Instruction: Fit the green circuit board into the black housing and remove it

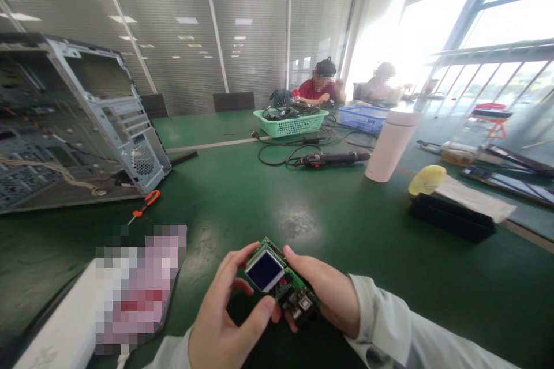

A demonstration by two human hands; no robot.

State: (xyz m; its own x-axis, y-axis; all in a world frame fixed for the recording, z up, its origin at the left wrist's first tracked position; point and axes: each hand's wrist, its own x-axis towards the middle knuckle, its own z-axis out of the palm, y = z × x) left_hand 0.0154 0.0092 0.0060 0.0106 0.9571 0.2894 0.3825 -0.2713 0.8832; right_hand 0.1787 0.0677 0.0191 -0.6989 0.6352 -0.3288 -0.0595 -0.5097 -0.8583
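Note:
A green circuit board with a small dark screen (265, 270) is held over the near middle of the table, its face turned up towards me. My right hand (322, 285) grips its right side, thumb along the top edge and fingertips showing underneath. On the other side, my left hand (234, 305) has its fingers at the upper left edge and its thumb at the lower edge by the screen. Small components and a square button sit on the board's lower right part. The underside of the board is hidden.
Left stands an open metal computer case (142, 155), an orange-handled screwdriver (149, 202) and a blurred-out phone (151, 288). Ahead lie a corded electric screwdriver (333, 159), a green basket (294, 125) of cables, a blue basket (363, 118) and a pink bottle (392, 147). Two people sit beyond.

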